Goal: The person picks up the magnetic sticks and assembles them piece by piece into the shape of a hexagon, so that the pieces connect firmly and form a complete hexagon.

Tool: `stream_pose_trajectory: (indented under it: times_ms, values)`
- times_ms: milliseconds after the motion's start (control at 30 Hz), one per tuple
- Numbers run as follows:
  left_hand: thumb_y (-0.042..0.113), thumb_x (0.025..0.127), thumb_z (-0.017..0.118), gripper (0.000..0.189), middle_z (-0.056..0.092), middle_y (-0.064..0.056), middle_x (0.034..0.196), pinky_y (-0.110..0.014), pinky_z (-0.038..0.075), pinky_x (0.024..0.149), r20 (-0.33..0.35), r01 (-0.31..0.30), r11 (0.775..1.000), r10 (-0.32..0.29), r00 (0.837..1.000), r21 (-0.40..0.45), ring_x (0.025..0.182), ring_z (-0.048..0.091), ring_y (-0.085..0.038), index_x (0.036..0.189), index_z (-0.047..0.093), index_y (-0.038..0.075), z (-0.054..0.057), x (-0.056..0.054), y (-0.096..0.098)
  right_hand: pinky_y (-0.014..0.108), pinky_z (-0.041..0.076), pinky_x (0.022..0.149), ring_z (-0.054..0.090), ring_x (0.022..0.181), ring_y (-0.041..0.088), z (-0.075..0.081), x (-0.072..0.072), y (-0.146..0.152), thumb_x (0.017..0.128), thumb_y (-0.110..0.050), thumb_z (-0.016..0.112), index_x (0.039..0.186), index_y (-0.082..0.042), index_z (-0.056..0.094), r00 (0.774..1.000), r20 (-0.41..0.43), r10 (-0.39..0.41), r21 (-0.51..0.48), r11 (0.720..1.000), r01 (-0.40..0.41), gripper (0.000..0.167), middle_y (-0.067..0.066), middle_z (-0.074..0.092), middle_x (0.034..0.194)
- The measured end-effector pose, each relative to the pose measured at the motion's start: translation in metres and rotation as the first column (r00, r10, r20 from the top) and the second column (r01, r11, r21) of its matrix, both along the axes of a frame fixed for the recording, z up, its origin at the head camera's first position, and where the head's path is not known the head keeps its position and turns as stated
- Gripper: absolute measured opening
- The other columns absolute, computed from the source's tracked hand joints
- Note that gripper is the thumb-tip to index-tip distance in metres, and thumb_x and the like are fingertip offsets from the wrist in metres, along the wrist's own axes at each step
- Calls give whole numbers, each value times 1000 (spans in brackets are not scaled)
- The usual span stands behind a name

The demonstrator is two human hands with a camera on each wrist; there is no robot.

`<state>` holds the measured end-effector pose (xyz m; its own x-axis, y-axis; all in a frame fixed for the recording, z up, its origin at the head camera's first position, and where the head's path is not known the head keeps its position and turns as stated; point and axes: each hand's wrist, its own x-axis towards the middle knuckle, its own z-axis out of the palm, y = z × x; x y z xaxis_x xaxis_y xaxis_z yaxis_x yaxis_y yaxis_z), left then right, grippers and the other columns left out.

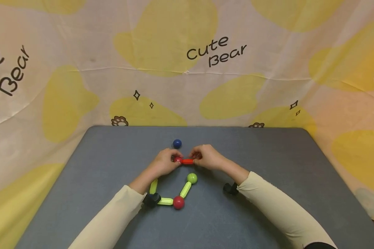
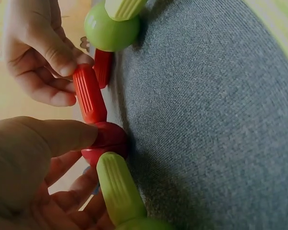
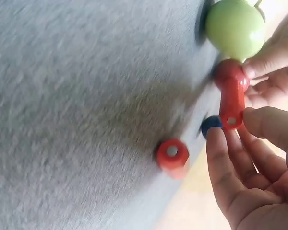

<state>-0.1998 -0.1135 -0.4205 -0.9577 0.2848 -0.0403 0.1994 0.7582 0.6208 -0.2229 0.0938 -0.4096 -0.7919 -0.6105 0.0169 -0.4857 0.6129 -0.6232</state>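
Observation:
In the head view my left hand [image 1: 166, 162] holds a red ball [image 1: 177, 159] between thumb and fingers. A red rod [image 1: 188, 161] sticks out from that ball to the right, and my right hand [image 1: 209, 157] pinches its far end. The left wrist view shows the rod [image 2: 90, 94] meeting the ball [image 2: 108, 139], with a yellow-green rod [image 2: 119, 187] joined on the ball's other side. Seen from the right wrist, a pale metal dot marks the rod's end [image 3: 231, 120] by my right thumb and fingers [image 3: 221, 158].
Nearer me on the grey table [image 1: 268, 214], yellow-green rods [image 1: 185, 190] link a second red ball [image 1: 178, 202] and a green ball [image 1: 192, 178]. A blue ball [image 1: 177, 144] sits beyond my hands. Another red rod [image 3: 173, 155] lies loose near my right hand.

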Motion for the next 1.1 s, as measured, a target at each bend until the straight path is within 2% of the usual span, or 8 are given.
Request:
stream_pose_trajectory:
  times_ms: [200,333,500,600,800,1100]
  values:
    - [13,83,70,20,65,-8,97,-34,45,75,-2,-70,998,70,998,-2,85,55,-19,104,73,14,2,3,-7,28,53,72,65,81,16,3,-9,7,80,1,67,101,-1,70,998,-50,-45,20,999,46,22,8,71,91]
    - [14,85,69,20,64,-9,100,-37,46,79,12,-124,992,124,992,-13,88,55,-22,105,73,15,2,5,-11,32,53,74,64,82,20,5,-14,12,79,-3,71,101,-1,68,994,-96,-59,88,994,68,22,11,70,91]
    - [15,86,68,20,63,-9,98,-36,45,77,24,-174,985,174,984,-17,87,53,-23,105,72,14,2,6,-16,34,52,74,63,81,20,5,-16,10,79,-7,73,103,-2,67,994,-92,-61,155,985,75,25,11,69,92]
    - [14,85,68,21,63,-9,97,-35,45,76,26,-192,981,192,981,-12,86,53,-23,105,72,13,2,6,-20,35,54,77,66,86,22,7,-22,5,81,-6,71,106,-1,67,996,-69,-54,144,988,63,26,13,69,97]
    - [15,86,67,21,64,-8,98,-34,46,76,43,-222,975,222,974,-20,87,55,-22,106,71,13,5,6,-28,35,54,84,67,97,26,15,-43,-19,85,-10,69,113,-4,66,999,-49,-1,148,989,8,28,13,67,109]
    - [18,86,68,22,65,-7,97,-35,47,77,67,-217,976,217,974,-15,86,57,-21,107,71,13,6,7,-36,36,52,88,65,102,25,16,-67,-49,87,-10,65,119,-8,65,996,-44,78,213,975,-67,32,11,64,118]
